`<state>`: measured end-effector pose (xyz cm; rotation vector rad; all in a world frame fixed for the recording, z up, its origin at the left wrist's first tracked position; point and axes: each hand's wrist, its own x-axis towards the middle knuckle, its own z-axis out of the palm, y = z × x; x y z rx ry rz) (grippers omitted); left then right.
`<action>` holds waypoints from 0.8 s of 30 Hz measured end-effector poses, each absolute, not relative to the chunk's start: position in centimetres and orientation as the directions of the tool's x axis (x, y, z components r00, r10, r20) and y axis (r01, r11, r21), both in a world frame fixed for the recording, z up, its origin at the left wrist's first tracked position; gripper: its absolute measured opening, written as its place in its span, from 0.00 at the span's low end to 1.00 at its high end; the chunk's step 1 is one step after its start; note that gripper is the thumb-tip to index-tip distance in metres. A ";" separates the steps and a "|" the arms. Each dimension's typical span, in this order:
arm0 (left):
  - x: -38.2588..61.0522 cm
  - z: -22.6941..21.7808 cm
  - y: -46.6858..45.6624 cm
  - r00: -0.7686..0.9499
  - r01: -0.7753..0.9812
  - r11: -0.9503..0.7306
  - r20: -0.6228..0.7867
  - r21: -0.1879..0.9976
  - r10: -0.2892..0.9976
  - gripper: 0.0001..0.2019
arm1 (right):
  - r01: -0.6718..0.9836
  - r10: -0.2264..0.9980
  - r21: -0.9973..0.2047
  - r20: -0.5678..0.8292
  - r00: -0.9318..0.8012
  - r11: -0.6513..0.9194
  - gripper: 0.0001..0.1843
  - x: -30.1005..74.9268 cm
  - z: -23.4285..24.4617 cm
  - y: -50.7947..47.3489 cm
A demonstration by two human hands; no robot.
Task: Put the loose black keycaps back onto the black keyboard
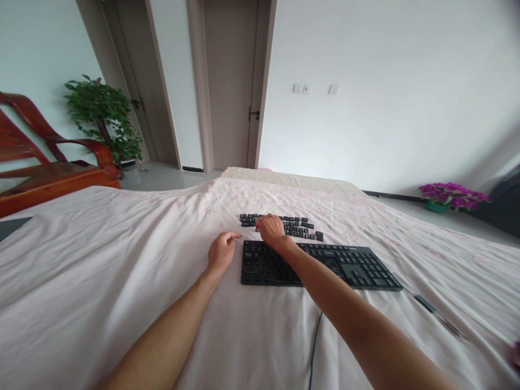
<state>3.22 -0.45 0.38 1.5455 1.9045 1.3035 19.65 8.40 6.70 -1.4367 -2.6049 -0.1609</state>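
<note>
A black computer keyboard (357,268) lies on the pale pink cloth. Its left part shows bare switch positions where keycaps are off, while the right part has its keys on. Beyond its back edge, loose black keycaps (303,230) lie in rough rows. My right hand (270,227) reaches across the keyboard to these rows, its fingers bent down and closed at a keycap, mostly hidden by the hand. Just left of the keyboard, my left hand (221,252) hovers near the cloth, a digit stretched toward the keycaps, holding nothing I can see.
A cable (315,346) runs toward me from the keyboard. To its right lies a thin tool (426,304) with a dark handle and metal end. The cloth (170,244) is wrinkled. A wooden chair (52,146) stands left; purple flowers (453,195) are on the right.
</note>
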 end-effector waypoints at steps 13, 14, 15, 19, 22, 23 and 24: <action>3.2 0.2 -0.4 -0.320 0.573 -0.031 0.259 0.819 0.911 0.17 | 0.785 0.822 -0.259 0.071 -0.566 0.563 0.08 24.5 8.7 3.7; 3.2 0.2 -0.4 -0.319 0.576 -0.033 0.262 0.817 0.911 0.16 | 0.780 0.815 -0.255 0.073 -0.574 0.572 0.08 24.5 8.5 3.3; 3.2 0.2 -0.5 -0.319 0.578 -0.035 0.265 0.815 0.910 0.16 | 0.777 0.810 -0.241 0.085 -0.581 0.582 0.08 24.5 8.4 3.0; 3.1 0.2 -0.5 -0.319 0.583 -0.032 0.265 0.812 0.910 0.16 | 0.765 0.782 -0.164 0.154 -0.604 0.623 0.10 24.4 8.1 1.7; 3.2 0.2 -0.5 -0.323 0.583 -0.024 0.259 0.812 0.910 0.16 | 0.750 0.758 -0.123 0.172 -0.629 0.650 0.11 24.4 7.9 1.2; 3.2 0.3 -0.5 -0.324 0.583 -0.022 0.258 0.812 0.910 0.16 | 0.749 0.754 -0.111 0.177 -0.632 0.654 0.12 24.5 7.8 1.1; 3.2 0.3 -0.5 -0.325 0.582 -0.021 0.256 0.813 0.910 0.16 | 0.750 0.753 -0.100 0.183 -0.632 0.654 0.13 24.6 7.7 1.0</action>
